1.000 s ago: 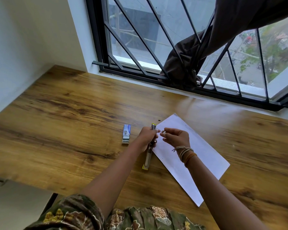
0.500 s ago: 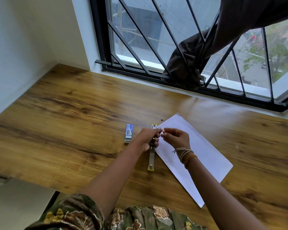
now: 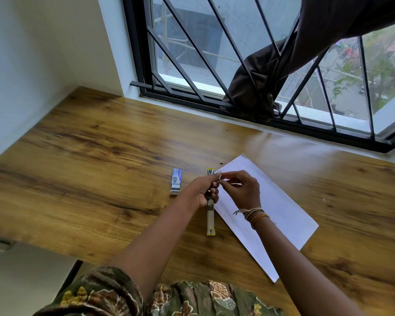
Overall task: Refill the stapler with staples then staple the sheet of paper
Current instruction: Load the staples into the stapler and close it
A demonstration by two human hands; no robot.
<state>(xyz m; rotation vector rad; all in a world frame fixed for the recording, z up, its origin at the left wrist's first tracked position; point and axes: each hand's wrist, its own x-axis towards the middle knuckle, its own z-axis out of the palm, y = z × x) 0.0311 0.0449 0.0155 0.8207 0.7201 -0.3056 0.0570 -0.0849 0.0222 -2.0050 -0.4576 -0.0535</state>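
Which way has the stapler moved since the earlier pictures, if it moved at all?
Yes. Its near end swung right, toward the paper. The stapler now lies about parallel to the staple box; before, it slanted.

The desk (image 3: 82, 160) is showing grained wood with a soft sheen. The stapler (image 3: 210, 218) is glinting as bare metal with yellow plastic ends. At three o'clock of it, the paper (image 3: 281, 208) is lying matt and smooth.

The left hand (image 3: 203, 190) covers the middle of the stapler (image 3: 210, 215). Whatever the right hand's (image 3: 242, 190) fingers (image 3: 221, 179) pinch is too small to tell. The staple box (image 3: 176, 180) print is unreadable.
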